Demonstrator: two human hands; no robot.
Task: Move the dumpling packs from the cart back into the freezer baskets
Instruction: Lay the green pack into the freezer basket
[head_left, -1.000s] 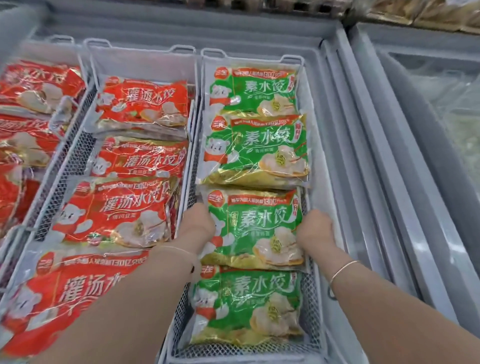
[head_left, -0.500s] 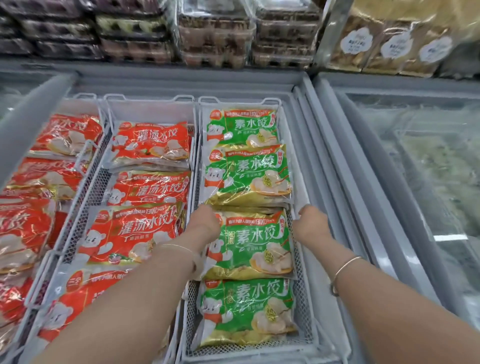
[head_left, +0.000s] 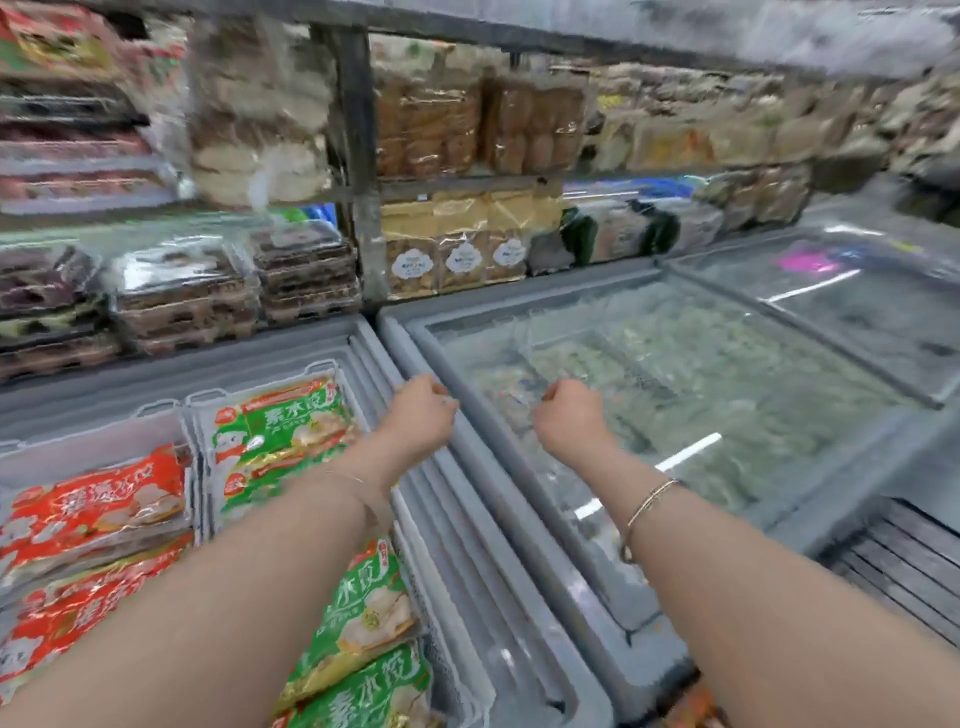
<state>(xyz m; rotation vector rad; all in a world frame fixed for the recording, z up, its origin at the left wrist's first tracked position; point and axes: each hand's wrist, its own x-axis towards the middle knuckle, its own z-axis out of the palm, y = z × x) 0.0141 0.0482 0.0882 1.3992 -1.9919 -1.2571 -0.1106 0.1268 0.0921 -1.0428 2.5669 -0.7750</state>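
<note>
Green dumpling packs (head_left: 283, 434) lie in a row in a white wire freezer basket (head_left: 193, 415); my left forearm hides the middle of the row. Red dumpling packs (head_left: 93, 512) fill the basket to its left. My left hand (head_left: 418, 415) hangs over the freezer's grey right rim, fingers curled into a fist with nothing in it. My right hand (head_left: 569, 415) is also a fist holding nothing, above the glass lid of the neighbouring freezer. No cart is in view.
The neighbouring freezer (head_left: 701, 395) on the right has its glass lid closed over frozen goods. Behind the freezers, shelves (head_left: 358, 156) carry stacked egg trays (head_left: 182, 296) and bagged pastries (head_left: 457, 244). A dark grille (head_left: 904, 566) sits at the lower right.
Both hands have let go of the green pack in the basket and lifted up and to the right. The view has swung up and right, towards the closed freezer and shelves.
</note>
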